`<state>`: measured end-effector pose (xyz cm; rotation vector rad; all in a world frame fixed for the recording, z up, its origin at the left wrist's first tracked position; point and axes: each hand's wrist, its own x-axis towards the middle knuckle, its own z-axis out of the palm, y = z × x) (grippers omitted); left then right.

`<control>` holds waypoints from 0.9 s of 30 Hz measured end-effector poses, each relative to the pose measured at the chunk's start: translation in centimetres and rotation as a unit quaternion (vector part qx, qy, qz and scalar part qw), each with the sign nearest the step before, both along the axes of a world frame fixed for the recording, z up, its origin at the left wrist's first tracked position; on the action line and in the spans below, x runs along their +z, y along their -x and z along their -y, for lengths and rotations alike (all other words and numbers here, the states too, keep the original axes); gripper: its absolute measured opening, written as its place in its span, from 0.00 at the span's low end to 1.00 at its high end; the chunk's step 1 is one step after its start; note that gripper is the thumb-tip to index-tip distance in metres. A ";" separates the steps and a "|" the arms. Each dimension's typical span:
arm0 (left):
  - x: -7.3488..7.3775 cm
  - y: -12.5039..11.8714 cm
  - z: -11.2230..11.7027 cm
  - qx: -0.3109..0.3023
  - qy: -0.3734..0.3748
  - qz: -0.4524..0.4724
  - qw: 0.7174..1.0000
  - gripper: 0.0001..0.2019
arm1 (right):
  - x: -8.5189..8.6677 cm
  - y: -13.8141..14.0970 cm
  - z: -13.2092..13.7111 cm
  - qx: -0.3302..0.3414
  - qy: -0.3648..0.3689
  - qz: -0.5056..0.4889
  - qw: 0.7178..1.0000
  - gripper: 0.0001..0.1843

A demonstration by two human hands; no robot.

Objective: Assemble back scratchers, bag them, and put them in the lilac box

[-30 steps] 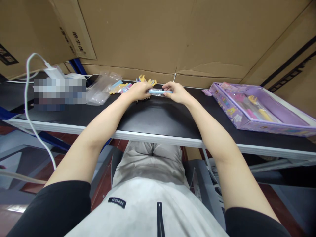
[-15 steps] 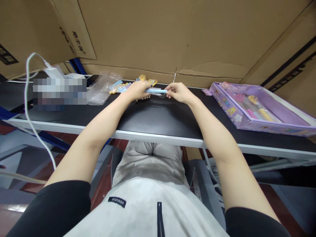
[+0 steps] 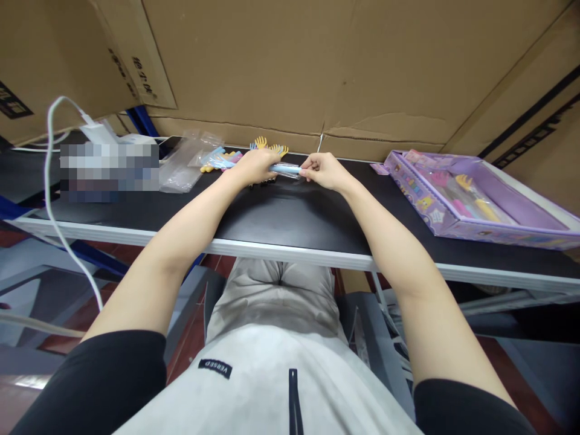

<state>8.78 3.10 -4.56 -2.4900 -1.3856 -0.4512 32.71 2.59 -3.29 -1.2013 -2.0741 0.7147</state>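
Between my hands lies a light-blue back scratcher (image 3: 290, 170) in a clear plastic sleeve, roughly level above the table. My left hand (image 3: 259, 166) is wrapped around its left part, so that end is hidden. At the right end, the fingertips of my right hand (image 3: 321, 170) pinch the light-blue tip and the sleeve's edge. Behind my left hand, yellow and blue claw-shaped heads of other back scratchers (image 3: 280, 149) stick out. More coloured handles (image 3: 216, 159) in pink, blue and yellow lie to its left.
Clear plastic bags (image 3: 183, 169) lie left of the handles. A purple display box (image 3: 423, 205) on the right holds bagged back scratchers (image 3: 475, 196) with pink and yellow heads. Cardboard (image 3: 290, 72) walls the table's back. A white cable (image 3: 49, 175) hangs at left.
My right hand has moved slightly left, towards my left hand. Less of the light-blue handle shows between the hands, and the sleeve now reaches nearly to my right fingertips.
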 end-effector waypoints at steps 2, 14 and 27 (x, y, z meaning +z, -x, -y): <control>0.0 0.0 0.0 -0.001 0.001 -0.002 1.000 0.14 | 0.0 0.0 0.0 -0.001 -0.002 0.012 1.000 0.09; 0.3 0.2 0.1 0.003 0.013 0.006 1.000 0.15 | 1.1 -0.6 0.6 0.014 0.023 0.030 0.999 0.12; 0.0 0.4 -0.3 0.000 0.000 -0.012 1.000 0.15 | 0.9 -0.9 0.3 -0.006 0.060 -0.018 0.998 0.15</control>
